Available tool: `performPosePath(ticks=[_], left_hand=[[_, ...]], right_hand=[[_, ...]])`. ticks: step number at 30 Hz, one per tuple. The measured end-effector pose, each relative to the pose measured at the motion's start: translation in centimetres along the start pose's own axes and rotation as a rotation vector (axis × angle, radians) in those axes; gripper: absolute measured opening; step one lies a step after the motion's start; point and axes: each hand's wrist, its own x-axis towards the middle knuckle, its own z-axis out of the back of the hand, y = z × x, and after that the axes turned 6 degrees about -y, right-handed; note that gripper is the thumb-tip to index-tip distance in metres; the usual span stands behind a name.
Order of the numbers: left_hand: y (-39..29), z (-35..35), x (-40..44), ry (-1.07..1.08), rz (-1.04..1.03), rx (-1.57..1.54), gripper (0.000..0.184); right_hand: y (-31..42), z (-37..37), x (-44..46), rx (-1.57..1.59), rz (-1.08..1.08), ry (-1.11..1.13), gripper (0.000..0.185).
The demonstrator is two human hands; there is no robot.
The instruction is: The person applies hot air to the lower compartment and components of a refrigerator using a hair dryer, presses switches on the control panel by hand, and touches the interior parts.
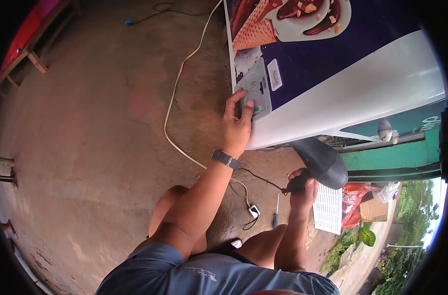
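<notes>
My left hand (237, 123), with a dark watch at the wrist, has its thumb and fingers closed on the lower edge of a grey plastic panel (256, 86). The panel sits at the corner of a white and purple freezer (302, 108) printed with an ice cream cone. In my right hand (304, 192) is a black hair dryer (325, 164), gripped by its handle. Its nozzle points at the freezer's underside and is partly hidden there. A dark cord runs from the handle's end toward my left wrist.
A white extension cable (172, 110) winds across the concrete floor to a socket (254, 211). Close to my knees lie a screwdriver (276, 220) and a white slatted grille (327, 209). A cardboard box (374, 210) and red bags stand at right, a wooden bench (37, 61) at upper left.
</notes>
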Motion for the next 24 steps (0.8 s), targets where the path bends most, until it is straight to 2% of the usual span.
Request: performPosePath(ticks=[2, 6, 9, 12, 14, 18, 21, 24], left_hand=[[-0.7, 0.4, 0.4, 0.06, 0.123, -0.053, 0.045], [-1.7, 1.2, 1.2, 0.156, 0.132, -0.129, 0.047], [-1.4, 1.9, 1.6, 0.206, 0.11, -0.012, 0.051], [-1.7, 2.2, 1.5, 0.226, 0.018, 0.168, 0.048], [-2.1, 2.1, 1.4, 0.234, -0.193, 0.342, 0.042], [-2.9, 1.7, 1.2, 0.25, -0.161, 0.301, 0.043], [-3.2, 1.7, 1.5, 0.261, -0.172, 0.385, 0.048], [-4.1, 1.9, 2.2, 0.313, -0.286, 0.493, 0.054]], right_hand=[[-0.1, 0.1, 0.0, -0.005, 0.001, 0.007, 0.058], [0.1, -0.4, 0.0, 0.026, -0.003, 0.002, 0.059], [0.4, -0.8, 0.1, 0.012, 0.006, -0.003, 0.058], [0.3, -0.9, 0.2, 0.014, 0.006, 0.0, 0.058], [0.3, -0.9, 0.2, 0.024, 0.007, 0.001, 0.057], [0.5, -1.3, 0.1, 0.009, -0.002, -0.015, 0.057], [0.4, -1.4, 0.2, 0.002, -0.005, -0.027, 0.056], [0.1, -0.8, 0.3, -0.005, -0.003, -0.025, 0.056]])
